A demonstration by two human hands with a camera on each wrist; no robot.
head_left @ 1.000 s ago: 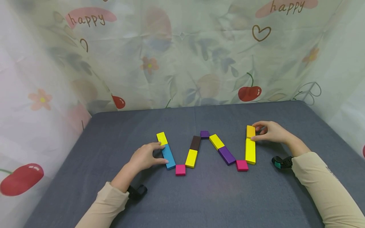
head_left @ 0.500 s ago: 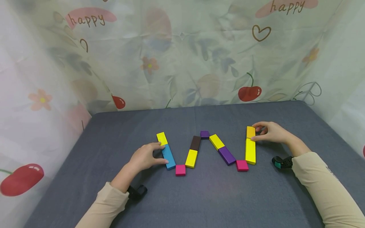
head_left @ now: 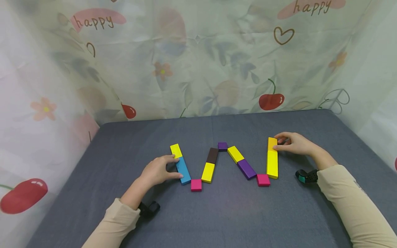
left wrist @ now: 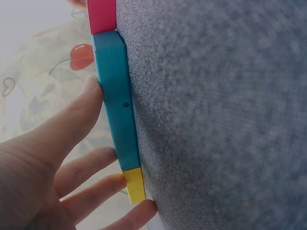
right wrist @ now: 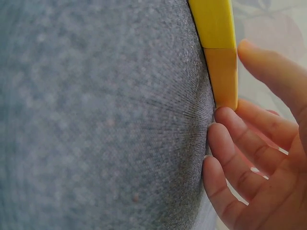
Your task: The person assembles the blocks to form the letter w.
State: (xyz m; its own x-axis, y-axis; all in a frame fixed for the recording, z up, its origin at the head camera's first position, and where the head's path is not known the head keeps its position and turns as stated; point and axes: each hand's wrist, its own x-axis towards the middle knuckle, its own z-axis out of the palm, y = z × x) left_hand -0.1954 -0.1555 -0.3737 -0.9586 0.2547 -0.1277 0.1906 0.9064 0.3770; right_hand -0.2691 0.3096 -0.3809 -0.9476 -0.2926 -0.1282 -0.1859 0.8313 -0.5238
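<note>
Painted blocks lie in a zigzag on the grey cloth. My left hand [head_left: 158, 170] is beside the left slanted pair, a blue block [head_left: 183, 171] and a smaller yellow block [head_left: 175, 150]. Its thumb rests along the blue block [left wrist: 115, 100], while other fingertips touch near the yellow block [left wrist: 135, 186]. At the right end, my right hand [head_left: 293, 143] is at an orange block [head_left: 272, 142] set end to end with a long yellow block [head_left: 272, 165]. In the right wrist view its thumb lies alongside the orange block [right wrist: 222, 79] and a fingertip meets its far end.
Between the hands are two pink blocks [head_left: 196, 185], a dark brown block [head_left: 212, 155], a small purple block [head_left: 222, 146], a longer purple block [head_left: 246, 169] and more yellow ones. Behind the grey table [head_left: 217, 217] hangs a patterned curtain [head_left: 198, 62].
The orange block has shifted slightly toward the person, against the yellow one. My right thumb has moved up a little along it. My left hand has not moved.
</note>
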